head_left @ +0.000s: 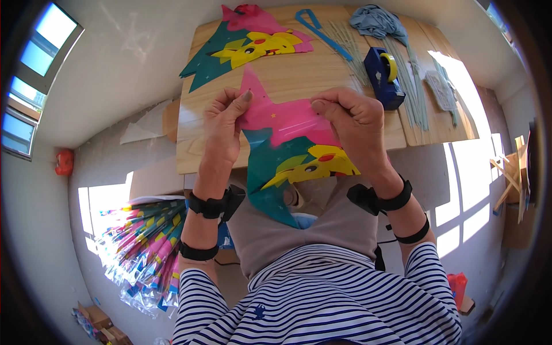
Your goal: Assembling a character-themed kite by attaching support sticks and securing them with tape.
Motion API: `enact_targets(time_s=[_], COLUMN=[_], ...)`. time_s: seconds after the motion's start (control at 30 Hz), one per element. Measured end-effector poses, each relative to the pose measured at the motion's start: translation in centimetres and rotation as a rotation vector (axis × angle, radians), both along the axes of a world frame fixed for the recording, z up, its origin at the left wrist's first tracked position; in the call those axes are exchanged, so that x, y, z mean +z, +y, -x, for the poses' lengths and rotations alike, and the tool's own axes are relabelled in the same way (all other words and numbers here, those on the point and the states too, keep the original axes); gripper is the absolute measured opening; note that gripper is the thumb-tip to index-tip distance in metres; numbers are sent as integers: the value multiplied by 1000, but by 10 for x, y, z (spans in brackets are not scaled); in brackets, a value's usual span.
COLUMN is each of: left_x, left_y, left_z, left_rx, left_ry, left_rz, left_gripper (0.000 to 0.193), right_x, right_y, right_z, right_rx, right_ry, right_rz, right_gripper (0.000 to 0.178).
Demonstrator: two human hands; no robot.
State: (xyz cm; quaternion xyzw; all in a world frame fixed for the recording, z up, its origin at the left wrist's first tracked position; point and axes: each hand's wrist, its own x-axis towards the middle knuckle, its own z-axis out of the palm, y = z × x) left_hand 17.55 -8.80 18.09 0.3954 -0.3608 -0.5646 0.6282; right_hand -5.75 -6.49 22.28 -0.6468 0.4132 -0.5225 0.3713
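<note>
Between my two hands hangs a thin, glossy printed plastic sheet (282,118), pink at the top and dark green below, with a yellow cartoon figure and pointed corners. My left hand (225,115) pinches its left side near the upper pink point. With thumb and bent fingers, my right hand (355,118) grips the sheet's upper right edge and covers that corner. The sheet's lower green part droops past the table edge over my lap. Farther back on the table lie more printed sheets (201,60) of the same colours, overlapping in a stack.
On the table (207,126), a blue tape dispenser (384,80) with yellow tape stands right of centre. Around it are thin pale sticks (415,86), a blue strap (322,34), a grey-blue cloth (378,23) and a clear plastic box (440,89). Many wrapped colourful pieces (146,247) fan out at lower left.
</note>
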Motion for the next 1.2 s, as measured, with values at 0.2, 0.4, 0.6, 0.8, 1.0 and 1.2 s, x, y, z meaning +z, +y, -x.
enact_targets(time_s=[0.2,0.4,0.6,0.8,1.0,1.2], left_x=[-23,-70,-126,-150,-155,-159], left_y=[-46,-57,-79,-101,-133,-119], left_z=[-134,-262,-307,-295,-314,-301], left_rx=[460,941,1089,1118,1069,1010], left_ry=[38,-99,-117,-203,-281,-899], left_rz=[16,-80,-163,-187,-154,-286], left_gripper=[13,19,26,22,21,31], right_x=[-35,-135,-195,-210,-227,-203], right_y=[-20,-19,-20,-32,-39,-40], right_z=[111,284,334,323,338,288], right_rx=[85,-362,-610,-624,-674,-951], right_ry=[-430,-582,-539,-516,-457,229], right_rz=[-304,-487,-603,-625,-663,-627], right_gripper=[12,9,12,14,16,25])
